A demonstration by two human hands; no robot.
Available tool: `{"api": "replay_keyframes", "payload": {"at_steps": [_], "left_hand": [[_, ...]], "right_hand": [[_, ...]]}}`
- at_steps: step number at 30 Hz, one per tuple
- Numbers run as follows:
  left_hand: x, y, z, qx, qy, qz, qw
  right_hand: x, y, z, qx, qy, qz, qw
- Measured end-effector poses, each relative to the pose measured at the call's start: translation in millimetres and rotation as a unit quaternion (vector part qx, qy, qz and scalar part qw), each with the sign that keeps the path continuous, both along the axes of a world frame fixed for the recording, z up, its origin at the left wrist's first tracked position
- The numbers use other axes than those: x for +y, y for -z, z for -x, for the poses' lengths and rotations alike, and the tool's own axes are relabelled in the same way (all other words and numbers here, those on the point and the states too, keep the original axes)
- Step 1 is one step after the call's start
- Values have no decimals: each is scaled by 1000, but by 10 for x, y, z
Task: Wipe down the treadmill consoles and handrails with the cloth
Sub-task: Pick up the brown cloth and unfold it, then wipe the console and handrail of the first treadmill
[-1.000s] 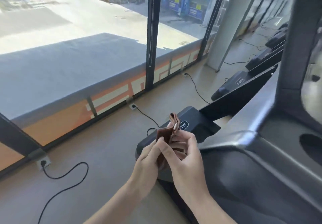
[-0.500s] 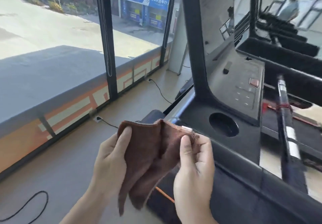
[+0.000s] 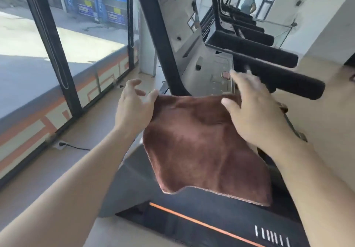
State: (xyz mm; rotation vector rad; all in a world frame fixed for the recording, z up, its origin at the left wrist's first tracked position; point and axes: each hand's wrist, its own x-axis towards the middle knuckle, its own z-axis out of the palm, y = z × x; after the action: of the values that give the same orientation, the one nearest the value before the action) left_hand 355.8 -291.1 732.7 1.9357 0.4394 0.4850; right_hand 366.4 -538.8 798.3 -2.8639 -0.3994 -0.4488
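We hold the brown cloth [image 3: 201, 141] spread before the console [image 3: 213, 68], left hand [image 3: 134, 108] and right hand [image 3: 251, 108] pinching its top corners; either light pinch slipping could drop it.

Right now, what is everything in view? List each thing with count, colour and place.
cloth: one, brown, spread open between the hands above the treadmill deck
console: one, grey, behind the cloth, red button at its right
handrail: one, black, padded, right of the console
treadmill deck: one, dark with an orange stripe, below the cloth
window frame: black, left
plug and cable: one, black, on the floor at left
left hand: pinches the cloth's upper left corner
right hand: holds the cloth's upper right edge
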Motion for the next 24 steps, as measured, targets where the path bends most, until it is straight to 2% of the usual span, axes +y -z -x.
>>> {"api": "replay_keyframes", "payload": {"at_steps": [3, 4, 6, 9, 12, 16, 20, 24], "left_hand": [[-107, 244, 278, -68, 12, -76, 995], [-158, 320, 354, -84, 44, -116, 989], [-246, 453, 447, -62, 111, -226, 966], [-236, 561, 476, -28, 116, -311, 943], [-239, 617, 601, -50, 92, -303, 947], [-316, 658, 737, -87, 87, -326, 937], [-567, 544, 682, -88, 100, -385, 913], [-1135, 462, 577, -42, 88, -415, 905]], "right_hand": [[51, 438, 146, 156, -74, 91, 981], [84, 559, 127, 195, -88, 90, 973], [183, 670, 61, 232, -110, 73, 964], [316, 692, -7, 222, -135, 70, 963], [348, 672, 86, 209, -154, 71, 963], [326, 751, 339, 150, -256, 129, 946], [-102, 863, 428, 77, -254, 147, 953], [-654, 871, 329, 80, -253, 134, 955]]}}
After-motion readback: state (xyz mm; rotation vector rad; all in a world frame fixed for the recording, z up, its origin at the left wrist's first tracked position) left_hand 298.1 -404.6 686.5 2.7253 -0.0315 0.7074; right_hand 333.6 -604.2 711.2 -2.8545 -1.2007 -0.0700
